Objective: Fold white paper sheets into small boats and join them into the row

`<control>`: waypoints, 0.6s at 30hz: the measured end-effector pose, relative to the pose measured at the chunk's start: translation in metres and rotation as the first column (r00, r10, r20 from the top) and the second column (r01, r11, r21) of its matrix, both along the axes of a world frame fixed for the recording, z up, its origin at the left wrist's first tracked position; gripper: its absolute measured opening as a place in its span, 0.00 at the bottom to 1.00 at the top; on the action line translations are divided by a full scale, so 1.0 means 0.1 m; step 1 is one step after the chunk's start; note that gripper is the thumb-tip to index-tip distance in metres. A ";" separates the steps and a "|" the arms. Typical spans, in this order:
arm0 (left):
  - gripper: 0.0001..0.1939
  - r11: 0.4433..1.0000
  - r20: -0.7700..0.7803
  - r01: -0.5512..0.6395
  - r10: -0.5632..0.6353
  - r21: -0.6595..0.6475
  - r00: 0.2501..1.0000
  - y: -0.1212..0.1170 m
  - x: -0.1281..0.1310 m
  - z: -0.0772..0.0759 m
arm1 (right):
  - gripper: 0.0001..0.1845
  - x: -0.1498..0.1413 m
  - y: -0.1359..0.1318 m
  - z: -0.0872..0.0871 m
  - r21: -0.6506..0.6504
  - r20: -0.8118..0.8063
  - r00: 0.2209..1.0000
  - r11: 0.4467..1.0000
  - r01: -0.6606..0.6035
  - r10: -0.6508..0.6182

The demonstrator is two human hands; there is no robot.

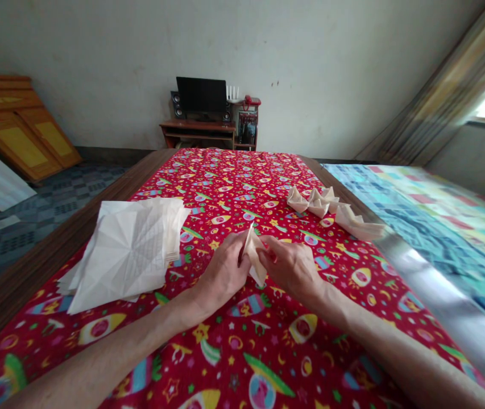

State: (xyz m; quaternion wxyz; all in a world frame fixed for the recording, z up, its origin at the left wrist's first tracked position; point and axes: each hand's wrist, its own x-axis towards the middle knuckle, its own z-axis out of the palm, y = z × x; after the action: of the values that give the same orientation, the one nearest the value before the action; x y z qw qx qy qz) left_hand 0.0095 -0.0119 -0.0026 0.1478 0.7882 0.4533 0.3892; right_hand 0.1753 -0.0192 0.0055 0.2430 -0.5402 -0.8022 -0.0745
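Between my two hands, over the middle of the red patterned cloth, a small piece of folded paper [256, 262] stands up on edge with its point upward. My left hand [227, 262] grips it from the left, thumb and fingers closed on it. From the other side my right hand [290, 262] pinches it with thumb and index finger. Part of the paper is hidden behind the fingers. To the left lies a stack of creased white paper sheets [118, 255]. Several folded paper boats [319, 203] sit on the right, with another boat-like folded piece [357, 222] nearer me.
The red cloth [242, 352] covers a table with dark wooden edges [140, 173]. Right of it is a bed with a blue checked cover [399, 199]. By the far wall are a monitor [202, 95] on a desk and, at left, a wooden cabinet [24, 130].
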 end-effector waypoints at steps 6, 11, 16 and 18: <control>0.27 1.000 -0.073 0.019 -0.019 0.007 0.997 0.06 -0.08 -0.09 | 0.13 0.02 0.01 0.03 -0.092 0.062 0.995 0.993 0.079 -0.073; 0.25 0.999 -0.125 0.030 -0.035 -0.045 0.992 0.11 -0.14 -0.11 | 0.11 0.06 0.02 0.01 -0.149 0.066 0.997 0.988 0.037 -0.027; 0.21 0.997 -0.171 0.029 -0.040 -0.065 0.984 0.11 -0.17 -0.12 | 0.08 0.09 0.03 -0.04 -0.172 0.074 0.996 0.984 -0.039 0.052; 0.20 0.997 -0.228 0.031 -0.046 -0.069 0.973 0.09 -0.18 -0.10 | 0.09 0.09 0.03 -0.05 -0.150 0.094 0.993 0.987 -0.051 0.065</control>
State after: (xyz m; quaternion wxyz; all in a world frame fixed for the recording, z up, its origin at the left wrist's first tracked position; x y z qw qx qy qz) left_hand -0.0085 -0.0032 -0.0129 0.1275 0.8313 0.4642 0.2780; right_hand 0.1840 -0.0164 0.0003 0.1646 -0.5286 -0.8320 -0.0345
